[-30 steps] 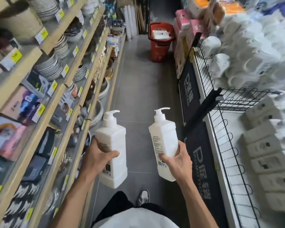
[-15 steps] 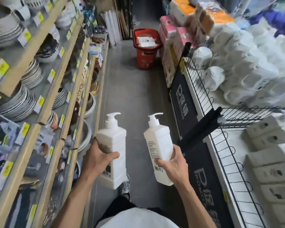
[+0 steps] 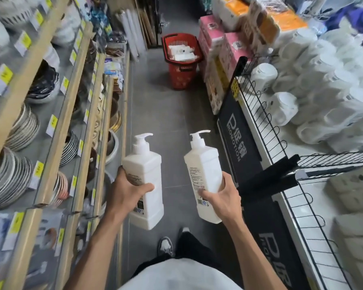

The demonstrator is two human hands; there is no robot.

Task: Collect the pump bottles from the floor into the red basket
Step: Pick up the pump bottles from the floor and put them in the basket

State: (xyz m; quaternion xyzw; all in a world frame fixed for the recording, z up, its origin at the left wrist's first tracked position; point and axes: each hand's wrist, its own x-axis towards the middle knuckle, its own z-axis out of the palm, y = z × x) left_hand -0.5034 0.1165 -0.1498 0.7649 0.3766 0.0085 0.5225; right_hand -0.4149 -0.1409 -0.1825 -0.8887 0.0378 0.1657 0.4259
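My left hand grips a white pump bottle around its lower body, held upright at waist height. In my right hand is a second white pump bottle, tilted slightly left. The red basket stands on the grey floor at the far end of the aisle, well ahead of both hands. Several white bottles lie inside it.
Wooden shelves with stacked plates and bowls run along the left. A black wire rack with white packaged goods lines the right, with pink boxes beside the basket. The grey floor forms a narrow aisle. My shoe shows below.
I have walked forward down the aisle; the red basket looks closer and larger. Both hands still hold their bottles in much the same pose.
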